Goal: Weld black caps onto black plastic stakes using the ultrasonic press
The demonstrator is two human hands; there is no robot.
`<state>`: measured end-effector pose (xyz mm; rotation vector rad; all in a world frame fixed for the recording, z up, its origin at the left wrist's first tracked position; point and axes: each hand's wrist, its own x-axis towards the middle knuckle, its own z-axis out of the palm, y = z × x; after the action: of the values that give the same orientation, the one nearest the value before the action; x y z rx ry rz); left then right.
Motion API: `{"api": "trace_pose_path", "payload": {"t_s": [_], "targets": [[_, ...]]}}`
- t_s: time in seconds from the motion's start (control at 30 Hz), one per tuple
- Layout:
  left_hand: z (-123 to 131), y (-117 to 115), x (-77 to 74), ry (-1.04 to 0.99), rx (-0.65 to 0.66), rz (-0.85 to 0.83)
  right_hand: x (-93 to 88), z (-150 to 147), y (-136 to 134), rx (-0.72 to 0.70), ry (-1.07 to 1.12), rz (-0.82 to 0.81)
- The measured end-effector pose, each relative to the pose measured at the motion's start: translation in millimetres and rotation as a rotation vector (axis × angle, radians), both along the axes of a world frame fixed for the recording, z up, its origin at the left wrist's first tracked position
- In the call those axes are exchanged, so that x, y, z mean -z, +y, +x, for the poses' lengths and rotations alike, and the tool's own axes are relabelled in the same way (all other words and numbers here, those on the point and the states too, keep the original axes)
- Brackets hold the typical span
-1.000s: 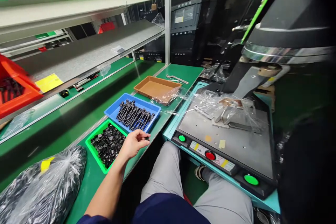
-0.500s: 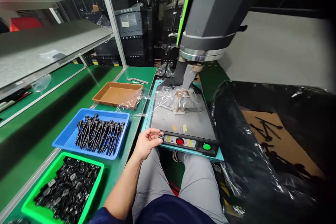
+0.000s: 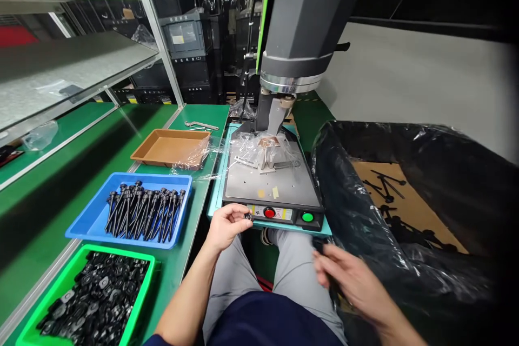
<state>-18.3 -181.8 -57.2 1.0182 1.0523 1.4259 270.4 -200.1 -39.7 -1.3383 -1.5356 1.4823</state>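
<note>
Near the front left corner of the machine base, my left hand (image 3: 227, 227) pinches a small black cap-like part (image 3: 248, 217) between thumb and fingertips. My right hand (image 3: 351, 278), smeared by motion, is closed around a dark rod-like part (image 3: 319, 245) with a thicker head, at the right of my lap. Its lower end shows only faintly below the fingers. The machine's base plate (image 3: 243, 189) carries a metal fixture (image 3: 266, 161) wrapped in clear plastic, under the tool head (image 3: 279, 113). A red button (image 3: 269, 212) and a green button (image 3: 308, 217) sit on its front.
To my left stand a green tray (image 3: 151, 273) of small black parts, a blue tray (image 3: 87, 221) of black rods with heads, and a brown tray (image 3: 162, 148) with plastic film. A wrench (image 3: 201, 125) lies behind. A black-lined box (image 3: 340, 173) at right holds black rods on cardboard.
My right hand has come into view at the lower right with a dark rod-like part. The left hand still pinches the small part. The view has turned slightly right.
</note>
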Motion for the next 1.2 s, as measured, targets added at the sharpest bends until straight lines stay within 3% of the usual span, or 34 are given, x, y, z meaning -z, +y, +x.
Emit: {"api": "trace_pose_path", "payload": {"t_s": [0.07,0.23,0.4,0.7,1.03,1.1,1.2], "targets": [[-0.7,-6.6,-3.7,0.16,0.029,0.061,6.4,-24.2,12.9,-0.097,-0.037,0.017],[-2.6,-18.9,-9.1,0.489,0.144,0.196,7.7,-63.3,27.1,-0.312,-0.233,0.369],[3.2,-20.6,-5.1,0.417,0.189,0.072,5.1,-61.5,27.5,-0.393,-0.298,0.448],[13.9,-13.0,-7.9,0.635,0.192,0.285,20.9,-56.1,24.1,-0.394,-0.187,0.403],[16.8,-8.7,-5.2,0.711,0.24,0.243,21.9,-50.4,22.8,-0.346,-0.177,0.436],[21.9,-8.9,-3.5,0.718,0.194,0.28,24.5,-51.5,24.4,-0.325,-0.123,0.397],[36.8,-13.4,3.8,0.719,0.008,0.304,32.5,-54.9,26.0,-0.216,-0.053,0.321]]}}
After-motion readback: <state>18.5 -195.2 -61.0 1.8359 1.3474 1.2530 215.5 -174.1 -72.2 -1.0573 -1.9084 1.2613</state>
